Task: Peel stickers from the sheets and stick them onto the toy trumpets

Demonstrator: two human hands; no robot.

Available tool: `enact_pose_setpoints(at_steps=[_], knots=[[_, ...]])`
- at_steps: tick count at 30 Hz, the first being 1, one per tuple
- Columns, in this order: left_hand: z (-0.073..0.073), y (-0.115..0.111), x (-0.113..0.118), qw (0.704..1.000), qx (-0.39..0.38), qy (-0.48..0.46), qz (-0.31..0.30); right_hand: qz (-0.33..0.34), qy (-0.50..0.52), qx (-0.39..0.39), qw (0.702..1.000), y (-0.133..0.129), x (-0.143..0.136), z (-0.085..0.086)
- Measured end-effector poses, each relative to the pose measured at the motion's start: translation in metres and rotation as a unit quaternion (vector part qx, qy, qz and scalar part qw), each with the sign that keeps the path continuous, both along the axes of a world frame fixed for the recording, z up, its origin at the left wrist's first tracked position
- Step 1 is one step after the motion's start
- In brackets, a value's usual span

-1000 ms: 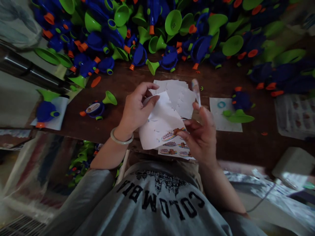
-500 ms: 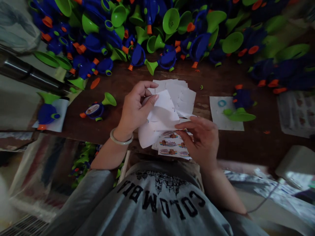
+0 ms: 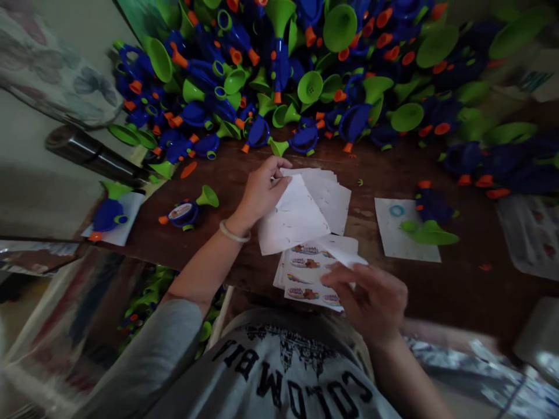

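My left hand (image 3: 265, 191) pinches the top edge of a white sheet (image 3: 294, 215) between thumb and fingers. That sheet lies tilted over a loose stack of white sheets (image 3: 334, 203). Lower and to the right, my right hand (image 3: 371, 299) has its thumb and fingers closed on a white paper strip (image 3: 347, 254), whose far end reaches toward the sheet. Printed sticker sheets (image 3: 305, 279) with bear and rainbow pictures lie under the strip, near the table's front edge. My right fingers are slightly blurred.
Blue, green and orange toy trumpets (image 3: 279, 75) are heaped along the back. A stickered toy (image 3: 182, 214) sits at the left, by a dark cylinder (image 3: 96, 156). On the right, a white sheet (image 3: 406, 244) carries a teal ring (image 3: 397, 210) beside another toy (image 3: 434, 203).
My right hand has drawn down and away from the sheet with the white strip in its fingers. My left hand keeps its hold, and the sheet now lies flatter. The view has shifted.
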State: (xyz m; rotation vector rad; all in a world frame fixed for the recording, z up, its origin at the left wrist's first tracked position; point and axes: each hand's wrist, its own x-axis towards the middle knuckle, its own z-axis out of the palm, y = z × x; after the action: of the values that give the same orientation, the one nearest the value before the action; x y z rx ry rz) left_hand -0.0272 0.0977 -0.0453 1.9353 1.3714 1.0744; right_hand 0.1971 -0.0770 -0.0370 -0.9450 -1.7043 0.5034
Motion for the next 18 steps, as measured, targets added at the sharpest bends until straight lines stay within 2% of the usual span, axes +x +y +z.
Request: enact_pose_setpoints(at_steps=[3,6,8,10,12,15,17,18], knots=[[-0.006,0.027,0.032,0.992,0.019,0.119,-0.039,0.036,0.075,-0.001,0.997,-0.008,0.001,0.002],[-0.008,0.047,0.068,0.968,0.031,0.232,-0.093,-0.013,0.077,0.010,0.997,-0.008,0.000,0.002],[-0.007,0.060,0.077,0.963,0.039,0.253,-0.083,-0.058,0.050,0.010,0.997,-0.004,0.001,0.000],[-0.006,0.078,0.070,0.964,0.040,0.260,-0.027,-0.078,0.039,0.018,0.996,0.000,0.005,-0.004],[-0.007,0.100,0.051,0.957,0.006,0.286,0.040,-0.075,0.063,0.023,0.995,0.003,0.009,-0.010],[-0.009,0.125,0.015,0.935,-0.070,0.340,0.068,-0.083,0.124,0.019,0.989,0.005,0.013,-0.016],[-0.007,0.124,-0.004,0.935,-0.062,0.342,0.076,-0.103,0.146,0.006,0.984,0.008,0.016,-0.016],[-0.005,0.115,-0.011,0.939,-0.034,0.332,0.088,-0.116,0.153,0.004,0.981,0.011,0.018,-0.014]])
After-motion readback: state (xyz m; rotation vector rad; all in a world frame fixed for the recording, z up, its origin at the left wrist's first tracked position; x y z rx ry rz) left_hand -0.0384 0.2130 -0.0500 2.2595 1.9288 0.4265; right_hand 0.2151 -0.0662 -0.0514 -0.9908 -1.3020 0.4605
